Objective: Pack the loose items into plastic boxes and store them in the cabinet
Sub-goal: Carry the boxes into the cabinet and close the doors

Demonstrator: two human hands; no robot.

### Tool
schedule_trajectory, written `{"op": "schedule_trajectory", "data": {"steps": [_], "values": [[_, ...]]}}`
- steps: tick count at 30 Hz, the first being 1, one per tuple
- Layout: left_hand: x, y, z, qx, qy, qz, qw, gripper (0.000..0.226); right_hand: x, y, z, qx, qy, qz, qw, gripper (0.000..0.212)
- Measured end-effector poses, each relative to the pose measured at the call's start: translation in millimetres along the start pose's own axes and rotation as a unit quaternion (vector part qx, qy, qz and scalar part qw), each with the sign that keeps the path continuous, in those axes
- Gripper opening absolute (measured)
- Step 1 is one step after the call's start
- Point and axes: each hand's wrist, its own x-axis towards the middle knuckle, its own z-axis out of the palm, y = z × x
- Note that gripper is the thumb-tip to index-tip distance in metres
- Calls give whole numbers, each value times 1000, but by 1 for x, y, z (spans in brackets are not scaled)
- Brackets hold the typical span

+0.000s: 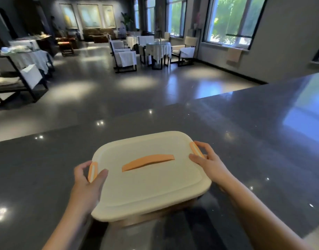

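The cream rectangular plastic box (151,179) with an orange handle on its lid sits on the dark polished stone counter (245,132), well back from the counter's far edge. Left hand (86,183) and right hand (207,163) each grip an orange side latch.
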Motion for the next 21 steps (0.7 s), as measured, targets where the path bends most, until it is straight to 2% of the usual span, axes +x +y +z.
{"op": "schedule_trajectory", "data": {"steps": [6, 11, 17, 21], "values": [[15, 7, -1, -27, -142, -5, 989, 39, -84, 24, 9, 46, 144, 33, 988, 53], [-23, 14, 34, -8, -275, -6, 961, 40, -177, 48, -17, 76, 263, 47, 961, 48], [-116, 26, 100, 39, -431, 49, 900, 36, -315, 82, -55, 105, 426, 72, 896, 51], [-210, 40, 140, 75, -534, 108, 835, 38, -428, 111, -67, 111, 536, 82, 833, 50]]}}
